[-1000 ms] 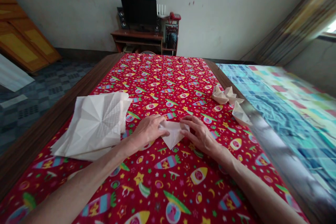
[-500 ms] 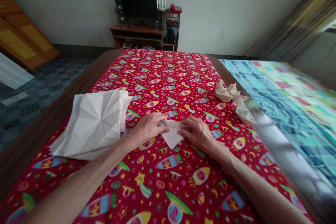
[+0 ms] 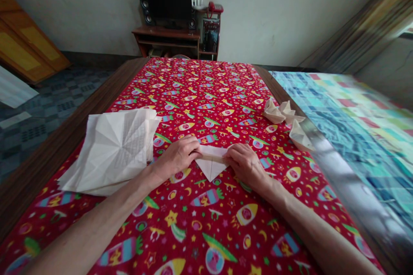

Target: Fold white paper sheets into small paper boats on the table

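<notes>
Head view: the folded paper [image 3: 211, 167] lay on the red cloth [image 3: 190, 245] between the left hand [image 3: 181, 154] and right hand [image 3: 245, 161], long edge running left to right, tip pointing near. Both, fingers curled nearly closed, pinched opposite ends, neither nearer.

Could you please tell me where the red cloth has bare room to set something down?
Past the left hand and right hand, the red cloth is bare between the paper stack and folded paper shapes; nearer, between the forearms too. The middle is crowded: both hands grip the folded sheet.
</notes>
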